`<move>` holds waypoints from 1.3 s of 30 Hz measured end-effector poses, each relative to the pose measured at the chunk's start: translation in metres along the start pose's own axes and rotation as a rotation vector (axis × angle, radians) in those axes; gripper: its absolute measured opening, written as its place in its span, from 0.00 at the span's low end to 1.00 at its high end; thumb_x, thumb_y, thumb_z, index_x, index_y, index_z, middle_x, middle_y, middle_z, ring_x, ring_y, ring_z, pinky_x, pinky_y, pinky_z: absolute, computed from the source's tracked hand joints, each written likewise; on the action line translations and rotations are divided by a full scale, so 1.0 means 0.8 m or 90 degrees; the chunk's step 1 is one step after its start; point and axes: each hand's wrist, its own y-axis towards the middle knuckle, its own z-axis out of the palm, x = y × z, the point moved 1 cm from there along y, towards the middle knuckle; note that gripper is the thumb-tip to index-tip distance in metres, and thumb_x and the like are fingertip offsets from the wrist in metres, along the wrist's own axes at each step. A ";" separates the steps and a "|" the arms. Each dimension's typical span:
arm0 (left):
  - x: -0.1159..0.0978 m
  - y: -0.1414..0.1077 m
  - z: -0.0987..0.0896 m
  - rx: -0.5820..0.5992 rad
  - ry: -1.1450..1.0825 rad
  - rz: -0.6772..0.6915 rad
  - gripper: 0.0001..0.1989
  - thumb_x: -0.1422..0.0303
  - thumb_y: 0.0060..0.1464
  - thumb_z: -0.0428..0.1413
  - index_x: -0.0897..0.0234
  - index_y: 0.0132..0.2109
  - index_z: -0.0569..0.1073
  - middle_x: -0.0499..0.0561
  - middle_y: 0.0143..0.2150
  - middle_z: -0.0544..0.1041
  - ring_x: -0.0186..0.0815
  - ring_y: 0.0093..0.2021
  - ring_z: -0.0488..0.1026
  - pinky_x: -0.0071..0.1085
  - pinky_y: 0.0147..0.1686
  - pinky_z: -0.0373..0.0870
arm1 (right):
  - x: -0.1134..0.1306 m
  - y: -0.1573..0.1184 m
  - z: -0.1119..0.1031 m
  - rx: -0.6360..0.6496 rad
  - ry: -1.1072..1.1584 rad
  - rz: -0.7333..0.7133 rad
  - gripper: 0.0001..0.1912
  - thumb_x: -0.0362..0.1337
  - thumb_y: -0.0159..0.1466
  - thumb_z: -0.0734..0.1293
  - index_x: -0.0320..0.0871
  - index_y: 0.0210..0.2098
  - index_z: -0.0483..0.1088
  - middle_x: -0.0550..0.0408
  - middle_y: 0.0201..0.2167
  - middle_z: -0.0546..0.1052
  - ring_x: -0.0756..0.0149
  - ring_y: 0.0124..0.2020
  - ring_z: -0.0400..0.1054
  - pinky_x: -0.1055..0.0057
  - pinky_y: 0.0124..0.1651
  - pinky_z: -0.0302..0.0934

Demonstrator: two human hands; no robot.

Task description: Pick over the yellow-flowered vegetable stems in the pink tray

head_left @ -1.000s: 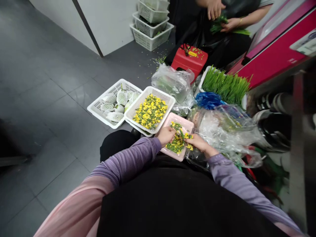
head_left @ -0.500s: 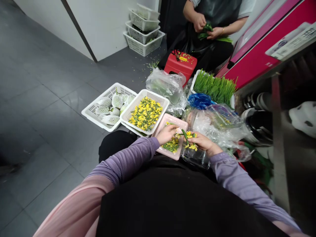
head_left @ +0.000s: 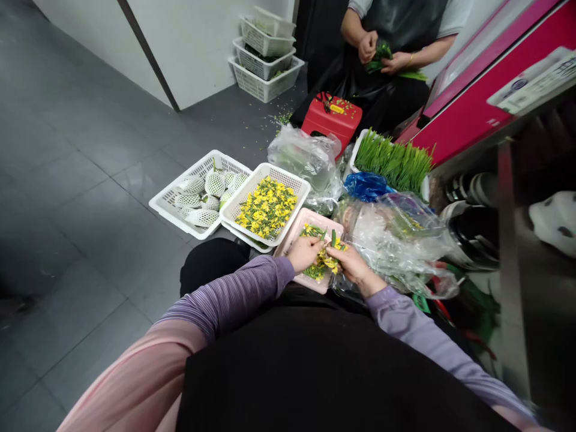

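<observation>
My right hand (head_left: pixel 353 263) is closed around a small bunch of yellow flowers on green stems (head_left: pixel 333 263), over the right side of a pink tray (head_left: pixel 300 217). Close beside it, my left hand (head_left: pixel 305 254) pinches at the bunch, fingertips together; a bit of green shows at the tips, though what exactly they hold is too small to make out. Loose yellow flowers and green bits (head_left: pixel 315 271) lie in the tray beneath both hands. Just left of the tray, a white basket (head_left: pixel 228 210) holds many more picked yellow flowers (head_left: pixel 265 207).
A white basket of net-wrapped produce (head_left: pixel 171 216) sits further left. Plastic bags (head_left: pixel 396 234) and a crate of green stalks (head_left: pixel 391 159) are on the right. Beyond a red stool (head_left: pixel 332 123), a co-worker's hands (head_left: pixel 382 57) hold greens. White baskets (head_left: pixel 265 84) stand stacked behind.
My right hand has come left and in over the pink tray with the flower bunch, closer to my left hand. My left hand has dipped slightly toward me.
</observation>
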 end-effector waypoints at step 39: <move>0.024 0.006 -0.007 -0.017 -0.055 -0.155 0.06 0.79 0.47 0.51 0.69 0.34 0.68 0.43 0.15 0.65 0.26 0.17 0.65 0.24 0.19 0.66 | 0.051 0.078 0.013 -0.057 0.024 0.207 0.05 0.35 0.51 0.66 0.41 0.25 0.65 0.58 0.17 0.68 0.74 0.14 0.57 0.77 0.13 0.47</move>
